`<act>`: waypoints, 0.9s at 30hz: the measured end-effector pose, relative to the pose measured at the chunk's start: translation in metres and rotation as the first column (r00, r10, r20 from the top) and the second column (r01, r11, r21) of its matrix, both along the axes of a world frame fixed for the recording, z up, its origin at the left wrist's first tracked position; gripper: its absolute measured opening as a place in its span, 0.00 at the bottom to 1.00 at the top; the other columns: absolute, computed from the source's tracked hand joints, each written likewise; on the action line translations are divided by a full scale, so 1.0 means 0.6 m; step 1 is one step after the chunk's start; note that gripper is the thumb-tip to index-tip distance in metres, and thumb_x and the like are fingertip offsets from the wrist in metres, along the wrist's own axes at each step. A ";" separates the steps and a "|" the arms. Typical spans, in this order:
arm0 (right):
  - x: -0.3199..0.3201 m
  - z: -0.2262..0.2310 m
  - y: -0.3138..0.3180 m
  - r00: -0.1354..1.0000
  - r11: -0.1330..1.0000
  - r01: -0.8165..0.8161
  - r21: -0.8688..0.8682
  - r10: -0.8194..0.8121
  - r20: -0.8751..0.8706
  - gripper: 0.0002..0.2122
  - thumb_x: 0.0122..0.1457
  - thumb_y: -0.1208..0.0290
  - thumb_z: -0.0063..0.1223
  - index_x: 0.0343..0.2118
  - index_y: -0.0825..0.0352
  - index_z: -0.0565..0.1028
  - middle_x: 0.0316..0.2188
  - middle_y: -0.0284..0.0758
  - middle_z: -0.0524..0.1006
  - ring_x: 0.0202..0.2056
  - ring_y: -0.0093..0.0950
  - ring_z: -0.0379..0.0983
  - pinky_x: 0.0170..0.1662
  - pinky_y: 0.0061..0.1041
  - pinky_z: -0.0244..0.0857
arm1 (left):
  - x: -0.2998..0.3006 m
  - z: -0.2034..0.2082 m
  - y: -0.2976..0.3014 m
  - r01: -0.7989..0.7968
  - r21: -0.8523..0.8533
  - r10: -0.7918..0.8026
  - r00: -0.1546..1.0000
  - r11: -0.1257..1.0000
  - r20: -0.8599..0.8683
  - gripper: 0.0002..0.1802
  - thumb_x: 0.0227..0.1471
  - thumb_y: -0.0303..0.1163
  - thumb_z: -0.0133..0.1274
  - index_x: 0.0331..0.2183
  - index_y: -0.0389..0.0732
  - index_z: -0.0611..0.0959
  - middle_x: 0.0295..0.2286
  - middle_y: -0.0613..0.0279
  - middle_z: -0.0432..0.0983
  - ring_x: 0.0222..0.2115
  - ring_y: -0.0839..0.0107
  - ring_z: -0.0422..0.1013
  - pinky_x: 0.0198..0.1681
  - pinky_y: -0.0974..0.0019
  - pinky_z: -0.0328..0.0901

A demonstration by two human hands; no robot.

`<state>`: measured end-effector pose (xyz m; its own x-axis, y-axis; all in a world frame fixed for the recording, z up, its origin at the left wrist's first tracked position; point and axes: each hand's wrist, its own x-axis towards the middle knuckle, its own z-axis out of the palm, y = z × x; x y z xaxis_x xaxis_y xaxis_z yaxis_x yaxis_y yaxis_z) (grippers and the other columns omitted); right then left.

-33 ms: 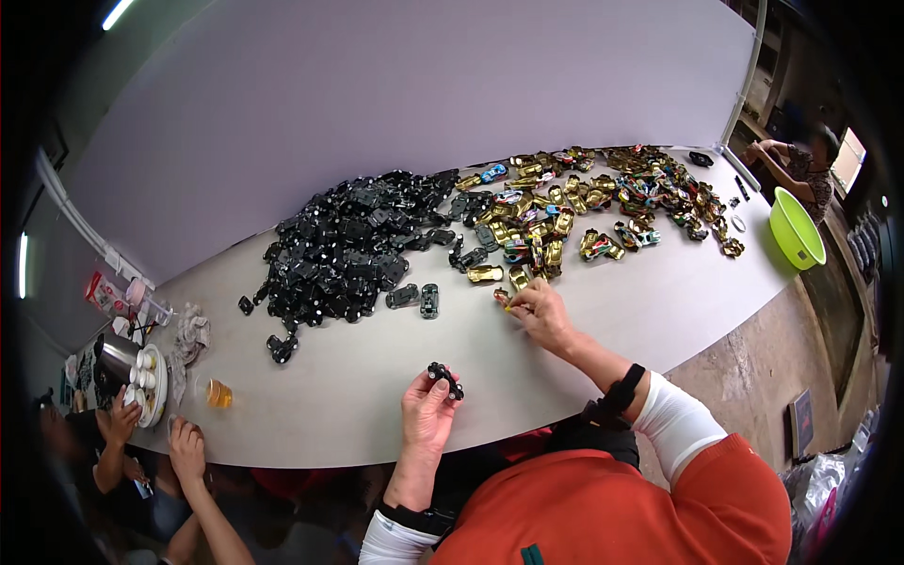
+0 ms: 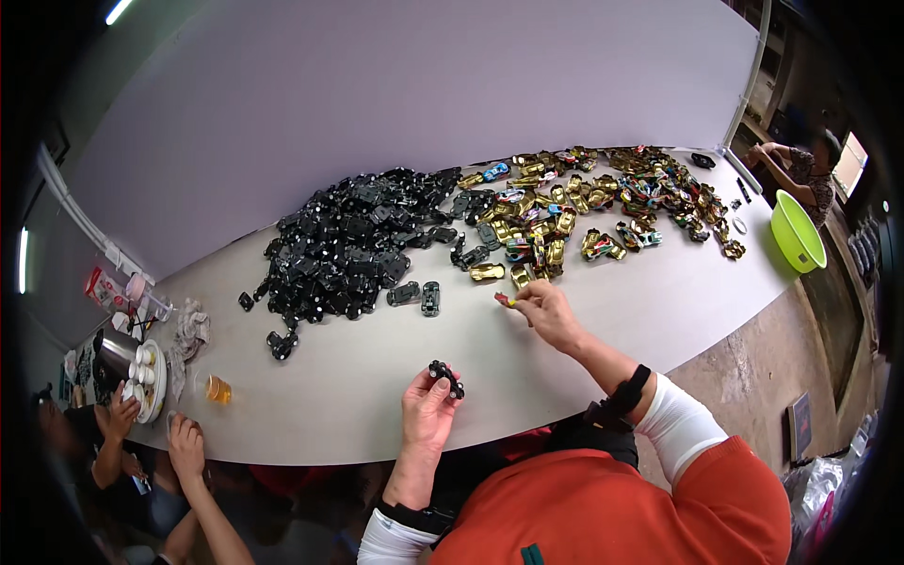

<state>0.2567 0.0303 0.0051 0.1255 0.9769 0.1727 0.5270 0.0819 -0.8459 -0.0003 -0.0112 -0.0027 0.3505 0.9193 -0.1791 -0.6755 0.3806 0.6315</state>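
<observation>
My left hand [image 2: 428, 412] is closed around a black toy car chassis [image 2: 445, 379] with small wheels, held over the table's near edge. Farther right, my right hand [image 2: 546, 311] pinches a small red and yellow toy car body [image 2: 505, 299] between thumb and fingertips. Just beyond it lie gold toy car bodies [image 2: 487, 272], part of a heap of gold and coloured ones [image 2: 556, 202]. Left of that heap spreads a large pile of black chassis [image 2: 344, 250]. Two dark toy car pieces, one of them a greenish chassis [image 2: 430, 298], lie apart at the pile's near side.
A pale partition [image 2: 452, 85] stands along the table's far side. At the right edge is a lime green basin [image 2: 797, 232]. On the left are a cup of amber drink [image 2: 217, 390], a crumpled cloth [image 2: 192, 328], a tray of white cups [image 2: 156, 400] and another person's hand [image 2: 185, 444].
The small car body in my right hand has turned, now showing more red, and the hand has shifted very slightly right. My left hand stays in place with the chassis.
</observation>
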 end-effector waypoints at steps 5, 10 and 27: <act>-0.021 0.091 -0.028 0.486 0.915 -0.217 -0.340 -0.201 -0.851 0.05 0.59 0.70 0.45 0.29 0.66 0.66 0.23 0.32 0.69 0.20 0.18 0.65 0.16 0.14 0.53 | 0.016 0.005 0.004 0.100 -0.001 -0.099 0.988 0.995 0.118 0.13 0.44 0.24 0.57 0.36 0.39 0.77 0.35 0.55 0.73 0.29 0.70 0.70 0.30 0.70 0.67; -0.028 0.068 -0.036 0.410 0.867 -0.354 -0.349 -0.192 -0.892 0.06 0.59 0.71 0.43 0.29 0.66 0.66 0.24 0.33 0.71 0.20 0.20 0.67 0.16 0.16 0.56 | 0.047 0.018 0.012 0.158 0.025 -0.160 0.973 0.987 0.167 0.13 0.43 0.25 0.58 0.36 0.39 0.77 0.37 0.55 0.72 0.31 0.66 0.70 0.32 0.67 0.67; -0.076 0.114 -0.071 0.594 0.754 -0.654 0.057 0.466 0.655 0.04 0.43 0.72 0.54 0.24 0.63 0.73 0.27 0.33 0.67 0.33 0.30 0.69 0.31 0.29 0.66 | 0.019 0.032 0.006 0.331 -0.062 -0.325 0.941 0.942 0.093 0.16 0.45 0.25 0.56 0.38 0.34 0.75 0.35 0.55 0.74 0.38 0.63 0.71 0.37 0.66 0.68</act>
